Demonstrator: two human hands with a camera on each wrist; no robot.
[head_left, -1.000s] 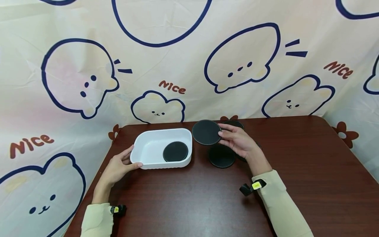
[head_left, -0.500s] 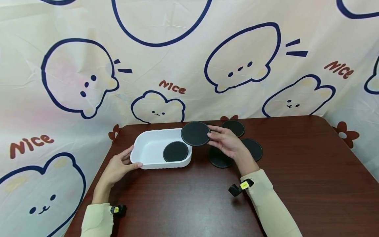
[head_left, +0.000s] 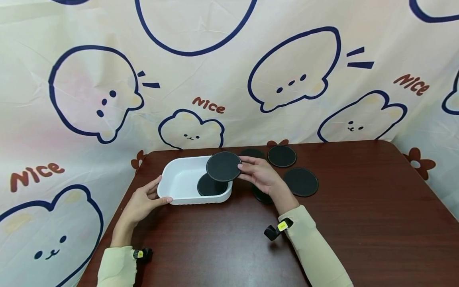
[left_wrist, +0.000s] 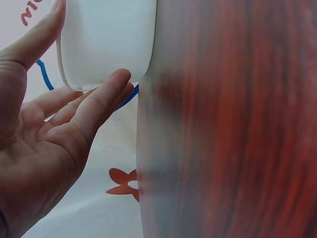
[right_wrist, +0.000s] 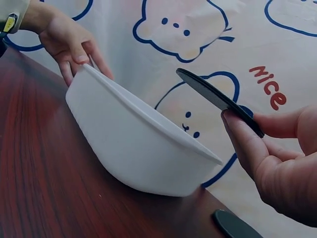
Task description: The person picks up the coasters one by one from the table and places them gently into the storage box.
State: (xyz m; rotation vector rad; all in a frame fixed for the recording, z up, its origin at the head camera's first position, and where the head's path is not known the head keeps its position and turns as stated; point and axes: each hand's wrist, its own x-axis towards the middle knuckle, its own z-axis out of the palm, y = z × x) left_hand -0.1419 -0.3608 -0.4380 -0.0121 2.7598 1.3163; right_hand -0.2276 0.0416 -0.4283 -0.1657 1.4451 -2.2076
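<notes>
A white plastic basin (head_left: 179, 179) sits on the table with one round black coaster (head_left: 209, 187) lying inside at its right end. My left hand (head_left: 143, 201) grips the basin's left end, thumb at the near corner and fingers along the side. Between thumb and fingers, my right hand (head_left: 259, 175) pinches another black coaster (head_left: 223, 165) by its edge. In the right wrist view this held coaster (right_wrist: 213, 94) is tilted and raised above the basin's rim. From the head it overlaps the basin's right end and partly hides the coaster inside.
More black coasters lie right of the basin: one at the back (head_left: 282, 156), one farther right (head_left: 302, 182), and two partly hidden by the right hand, a far coaster (head_left: 252, 152) and a near coaster (head_left: 263, 196). A printed cloth (head_left: 236, 79) hangs behind the brown table (head_left: 215, 247).
My right hand has carried its coaster leftward, from beside the basin to over its right end, uncovering coasters on the right. The left hand and basin have stayed put.
</notes>
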